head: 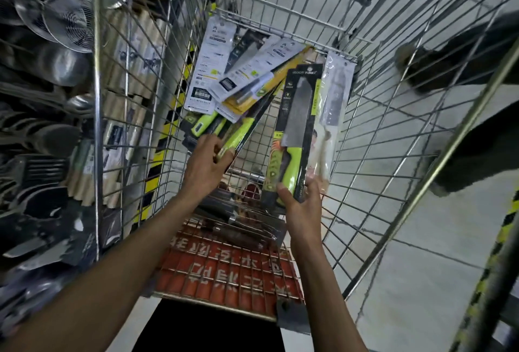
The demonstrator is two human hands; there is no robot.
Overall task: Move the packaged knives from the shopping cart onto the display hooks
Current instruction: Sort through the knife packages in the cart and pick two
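Gathering packaged knives from the shopping cart (365, 116)

The right hand (302, 207) has its fingers (285, 193) closed on the handle end of a green-handled knife pack (296, 130), long axis pointing away, hang-hole end far; the left hand (205, 160) grips a second pack (241, 132) the same way, and beyond lies the knife pile (224, 71) against the cart's far wall

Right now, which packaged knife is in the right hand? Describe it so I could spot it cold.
Look inside the wire shopping cart, toward its right wall. The right hand holds the black-carded knife upright by its lime-green handle end. Unlike the heap of white and yellow cards lying flat to the left, it stands nearly vertical, its wide blade facing you, with a pale clear-fronted pack behind it.
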